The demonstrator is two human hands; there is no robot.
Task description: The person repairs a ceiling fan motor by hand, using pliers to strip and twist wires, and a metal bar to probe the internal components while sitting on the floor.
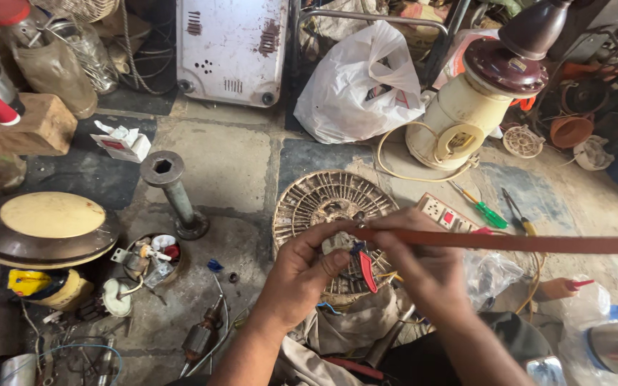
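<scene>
Both hands work close over the lap, above a crumpled grey cloth on the floor. Left hand has its grip pressed together around a small red-handled tool, thumb laid across it. Right hand pinches the near end of a long, thin reddish-brown strip, which runs out flat and level towards the floor's right edge. Where the strip meets a small dark metal fitting, the fingers crowd tightly; a slip of the tool there could nick a fingertip, I judge. Unsupported along its length, the strip might swing and knock the cream-coloured motor housing with a maroon cap further off. Just beyond the hands lies a round, dusty wire fan guard, with a green-handled screwdriver beside it; a dropped small part could vanish among this clutter.
</scene>
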